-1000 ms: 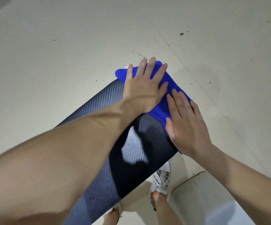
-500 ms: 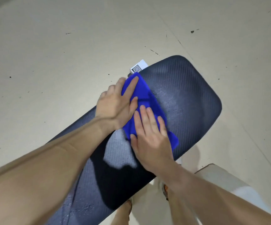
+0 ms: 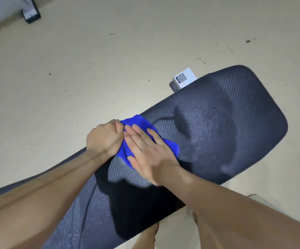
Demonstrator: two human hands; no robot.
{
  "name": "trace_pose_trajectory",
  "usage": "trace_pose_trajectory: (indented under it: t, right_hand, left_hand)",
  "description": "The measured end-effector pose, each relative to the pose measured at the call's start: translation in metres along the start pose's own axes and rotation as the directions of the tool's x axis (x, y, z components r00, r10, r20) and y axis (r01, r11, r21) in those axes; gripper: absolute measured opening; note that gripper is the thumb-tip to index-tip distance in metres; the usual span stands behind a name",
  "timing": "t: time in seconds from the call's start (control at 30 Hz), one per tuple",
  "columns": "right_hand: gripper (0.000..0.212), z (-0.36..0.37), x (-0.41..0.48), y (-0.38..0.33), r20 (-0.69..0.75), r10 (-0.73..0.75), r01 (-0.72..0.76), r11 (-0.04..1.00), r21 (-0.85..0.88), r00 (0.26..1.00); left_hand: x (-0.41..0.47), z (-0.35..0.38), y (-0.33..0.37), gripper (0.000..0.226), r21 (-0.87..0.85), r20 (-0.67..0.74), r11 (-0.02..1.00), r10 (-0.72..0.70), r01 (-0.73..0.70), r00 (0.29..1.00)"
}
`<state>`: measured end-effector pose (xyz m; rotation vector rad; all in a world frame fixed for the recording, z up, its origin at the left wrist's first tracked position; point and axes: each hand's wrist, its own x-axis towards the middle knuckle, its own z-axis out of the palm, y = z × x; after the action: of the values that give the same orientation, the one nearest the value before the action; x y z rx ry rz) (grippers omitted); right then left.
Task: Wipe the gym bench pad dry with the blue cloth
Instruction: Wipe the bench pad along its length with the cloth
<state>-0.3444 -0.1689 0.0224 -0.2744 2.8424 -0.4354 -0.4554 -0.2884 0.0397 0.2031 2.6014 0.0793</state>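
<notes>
The dark textured gym bench pad [image 3: 235,123] runs from lower left to its rounded end at the upper right, with small water droplets showing on its surface. A bunched blue cloth [image 3: 142,123] lies on the pad near its left edge. My left hand [image 3: 105,138] grips the cloth's left side with curled fingers. My right hand [image 3: 149,153] presses flat on top of the cloth, fingers straight and pointing up-left. Most of the cloth is hidden under both hands.
A small white box with a QR code [image 3: 182,79] sits on the beige floor just beyond the pad's far edge. A dark metal foot of some equipment [image 3: 30,12] stands at the upper left. My legs and feet [image 3: 145,238] show below the pad.
Both hands have dragged the cloth from the pad's rounded end back along the pad toward me. My left hand went from lying flat to gripping the bunched cloth.
</notes>
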Motion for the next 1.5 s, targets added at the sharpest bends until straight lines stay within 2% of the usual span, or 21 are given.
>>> trace_pose_trajectory:
  t: [0.17,0.27,0.43,0.6,0.67,0.7,0.77,0.83,0.9,0.97,1.0,1.07,1.13,1.23,1.37,1.43,1.5]
  right_hand:
    - [0.061,-0.028,0.013,0.066,0.031,-0.061,0.063,0.995,-0.083,0.998]
    - [0.06,-0.048,0.009,0.125,0.065,-0.02,0.025,0.996,-0.081,0.998]
    - [0.06,-0.07,-0.009,0.213,0.0,0.075,-0.073,0.974,-0.216,0.997]
    - [0.062,-0.079,-0.024,0.268,-0.083,0.203,-0.211,0.972,-0.107,0.976]
    - [0.062,-0.084,-0.033,0.282,-0.1,0.283,-0.28,0.959,0.044,0.954]
    - [0.059,-0.085,-0.041,0.287,-0.102,0.374,-0.355,0.919,0.17,0.922]
    - [0.049,-0.088,-0.059,0.287,-0.086,0.592,-0.52,0.76,0.389,0.802]
    - [0.039,-0.079,-0.066,0.275,-0.098,0.688,-0.578,0.67,0.466,0.719]
    - [0.041,-0.068,-0.078,0.267,-0.149,0.69,-0.558,0.677,0.481,0.708]
    - [0.055,-0.057,-0.094,0.263,-0.183,0.678,-0.588,0.718,0.371,0.712]
    - [0.058,-0.053,-0.105,0.259,-0.202,0.7,-0.632,0.709,0.314,0.685]
    - [0.061,-0.046,-0.118,0.249,-0.194,0.718,-0.663,0.693,0.285,0.668]
    - [0.059,-0.043,-0.129,0.239,-0.19,0.7,-0.631,0.707,0.321,0.688]
    - [0.059,-0.038,-0.155,0.231,-0.173,0.712,-0.63,0.69,0.357,0.681]
    - [0.073,-0.038,-0.196,0.223,-0.121,0.717,-0.629,0.669,0.396,0.687]
    - [0.082,-0.041,-0.204,0.222,-0.069,0.711,-0.627,0.658,0.416,0.7]
    - [0.071,-0.046,-0.202,0.215,-0.091,0.703,-0.603,0.663,0.444,0.705]
  left_hand:
    - [0.017,-0.005,0.051,0.04,-0.022,0.026,1.0,-0.003,0.003,1.0]
    - [0.036,-0.003,0.106,0.041,-0.021,-0.014,0.995,0.092,-0.092,0.996]
    - [0.052,-0.006,0.204,0.036,-0.058,-0.117,0.986,0.147,-0.154,0.982]
    - [0.064,0.002,0.279,0.036,-0.053,-0.25,0.944,0.304,-0.327,0.919]
    - [0.07,0.005,0.307,0.033,-0.076,-0.172,0.945,0.302,-0.319,0.937]
    - [0.071,0.009,0.32,0.031,-0.086,-0.131,0.939,0.321,-0.334,0.938]
    - [0.067,0.016,0.348,0.03,-0.044,-0.136,0.896,0.432,-0.441,0.891]
    - [0.062,0.021,0.354,0.034,0.028,-0.14,0.852,0.521,-0.523,0.842]
    - [0.054,0.026,0.356,0.039,0.101,-0.061,0.793,0.608,-0.601,0.791]
    - [0.042,0.03,0.354,0.043,0.208,-0.004,0.715,0.683,-0.667,0.731]
    - [0.034,0.032,0.353,0.045,0.244,0.006,0.681,0.711,-0.691,0.703]
    - [0.021,0.042,0.345,0.05,0.248,0.005,0.687,0.704,-0.683,0.71]
    - [0.006,0.051,0.341,0.053,0.228,-0.007,0.702,0.695,-0.675,0.719]
    - [-0.018,0.056,0.332,0.054,0.212,-0.045,0.676,0.728,-0.706,0.684]
    - [-0.029,0.053,0.294,0.06,0.234,0.034,0.636,0.751,-0.735,0.66]
    - [-0.037,0.052,0.27,0.063,0.264,0.074,0.635,0.737,-0.726,0.672]
    - [-0.047,0.051,0.255,0.065,0.272,0.113,0.648,0.713,-0.711,0.692]
